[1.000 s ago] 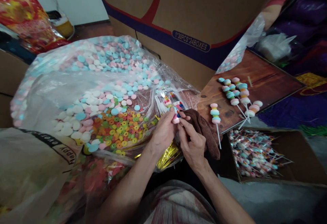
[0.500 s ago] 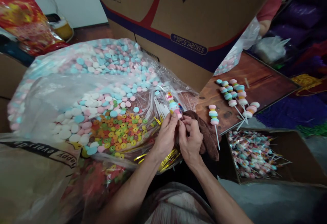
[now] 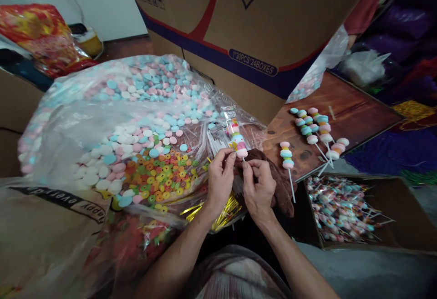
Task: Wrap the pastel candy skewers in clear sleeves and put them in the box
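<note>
A candy stick [image 3: 238, 140] of stacked pink, blue and white candies, in a clear printed wrapper, points away from me between my hands. My left hand [image 3: 220, 176] is closed, thumb and finger pinching at the lower left edge of the wrapper. My right hand [image 3: 258, 185] grips the white stick just below the candies. Gold twist ties [image 3: 227, 215] lie under my left wrist. Beyond my hands is a bundle of white sticks [image 3: 216, 139]. To the right, an unwrapped candy stick [image 3: 286, 153] lies near the table's edge.
A large clear bag [image 3: 95, 112] of pastel candies spreads across the left, with small coloured candy rings [image 3: 164, 176] in front. More candy sticks [image 3: 309, 124] lie on the wooden table [image 3: 358, 103]. An open box [image 3: 399, 203] holds wrapped ones. A big carton [image 3: 218, 30] stands behind; a person's sleeve [image 3: 367, 7] shows beyond.
My hands have drawn slightly apart, and the right one has moved down onto the stick. The wrapped candies now show more fully between my fingers.
</note>
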The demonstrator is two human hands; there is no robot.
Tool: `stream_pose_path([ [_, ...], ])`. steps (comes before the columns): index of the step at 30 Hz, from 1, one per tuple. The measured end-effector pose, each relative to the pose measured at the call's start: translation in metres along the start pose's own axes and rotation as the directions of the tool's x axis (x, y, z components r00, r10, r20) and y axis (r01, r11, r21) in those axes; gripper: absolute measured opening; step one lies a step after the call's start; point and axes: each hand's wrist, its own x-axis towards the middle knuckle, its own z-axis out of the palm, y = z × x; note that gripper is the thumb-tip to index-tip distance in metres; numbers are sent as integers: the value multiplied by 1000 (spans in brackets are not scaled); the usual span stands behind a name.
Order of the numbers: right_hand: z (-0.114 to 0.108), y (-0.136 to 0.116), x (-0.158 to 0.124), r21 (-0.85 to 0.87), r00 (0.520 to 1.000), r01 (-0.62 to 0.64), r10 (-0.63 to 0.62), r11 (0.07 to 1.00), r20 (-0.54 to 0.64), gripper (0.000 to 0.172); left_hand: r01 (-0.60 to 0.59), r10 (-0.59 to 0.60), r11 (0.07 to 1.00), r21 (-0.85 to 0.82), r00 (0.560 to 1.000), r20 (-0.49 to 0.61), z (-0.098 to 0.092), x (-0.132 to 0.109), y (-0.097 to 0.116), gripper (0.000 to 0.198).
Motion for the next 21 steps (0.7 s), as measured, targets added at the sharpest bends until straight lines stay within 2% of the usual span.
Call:
stream_pose_path([
  [4,0,0,-1,-6,1000,-5,5,1000,7,5,31,-32,999,-42,999,-31,0,0,2,23],
  [11,1,1,-2,-40,995,103,-103,994,11,2,115,-120,989,-94,992,-46,1,4,7,22],
  [21,2,-7,7,-164,973,224,-230,961,-18,5,-40,35,996,79,998,61,-2,-4,7,22],
])
